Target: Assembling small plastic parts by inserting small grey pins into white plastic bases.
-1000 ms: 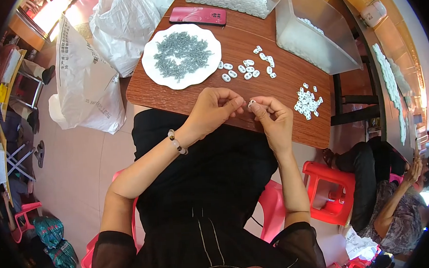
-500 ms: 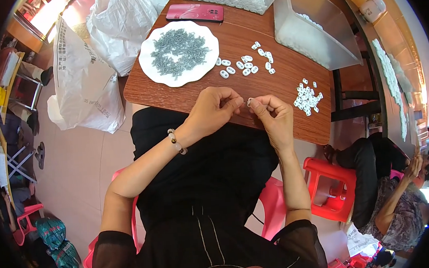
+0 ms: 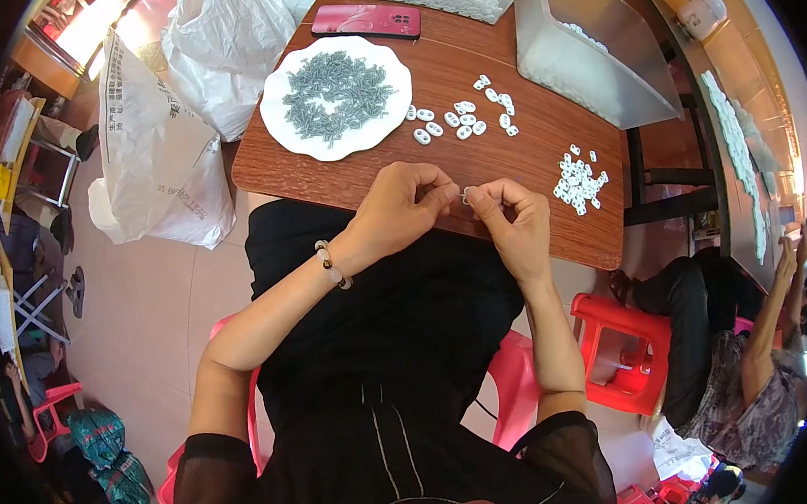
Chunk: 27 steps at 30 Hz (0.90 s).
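A black garment is seen nearest, over the lap, with a pink plastic chair [image 3: 522, 374] beneath. Just beyond it, at the near edge of the brown wooden counter [image 3: 509, 167], the left hand [image 3: 401, 206] and the right hand [image 3: 511, 220] are brought together, fingertips almost touching. A beaded bracelet [image 3: 332, 264] is worn on the left wrist. Between the two sets of fingertips a small white piece [image 3: 466, 194] is pinched; it is tiny, pale and mostly hidden, so its shape cannot be told exactly. Both grips are narrow and closed on it, the left from the left side, the right from the right, and the piece is held just above the counter's near edge.

To the right of the hands, a small heap of white oval pieces [image 3: 577, 181] lies on the counter. Farther off, near the middle, a loose scatter of white oval pieces [image 3: 465, 119] is spread. To its left a white scalloped plate [image 3: 275, 121] is set, filled with small grey screws [image 3: 336, 92]. At the far edge a red phone [image 3: 366, 20] lies flat, and to the far right a clear plastic bin [image 3: 613, 45] is placed. White plastic bags [image 3: 152, 147] are slumped on the floor to the left of the counter.
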{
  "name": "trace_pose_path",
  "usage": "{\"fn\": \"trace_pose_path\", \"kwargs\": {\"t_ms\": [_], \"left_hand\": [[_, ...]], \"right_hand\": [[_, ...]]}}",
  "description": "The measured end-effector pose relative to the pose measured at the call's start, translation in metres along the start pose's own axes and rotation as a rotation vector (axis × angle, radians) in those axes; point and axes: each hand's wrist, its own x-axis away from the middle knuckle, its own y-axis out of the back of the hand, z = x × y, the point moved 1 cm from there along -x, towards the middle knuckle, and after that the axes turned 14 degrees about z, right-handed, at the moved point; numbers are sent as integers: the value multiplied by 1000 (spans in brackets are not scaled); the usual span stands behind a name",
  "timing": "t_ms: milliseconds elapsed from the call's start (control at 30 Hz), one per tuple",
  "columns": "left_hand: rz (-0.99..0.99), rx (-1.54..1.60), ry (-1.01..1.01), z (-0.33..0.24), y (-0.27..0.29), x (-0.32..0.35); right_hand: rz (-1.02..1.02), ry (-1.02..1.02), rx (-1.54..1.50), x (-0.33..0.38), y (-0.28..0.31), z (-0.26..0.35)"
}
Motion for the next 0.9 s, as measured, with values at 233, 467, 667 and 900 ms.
{"fn": "trace_pose_path", "kwargs": {"t_ms": [233, 467, 667, 900], "left_hand": [[-10, -65, 18, -4, 0, 1], [-29, -71, 11, -10, 0, 2], [-63, -91, 0, -9, -2, 4], [-64, -80, 26, -8, -4, 4]], "right_hand": [[-4, 7, 71, 1, -2, 1], [-21, 28, 91, 1, -5, -1], [-28, 21, 70, 1, -8, -4], [-22, -6, 27, 1, -8, -7]]}}
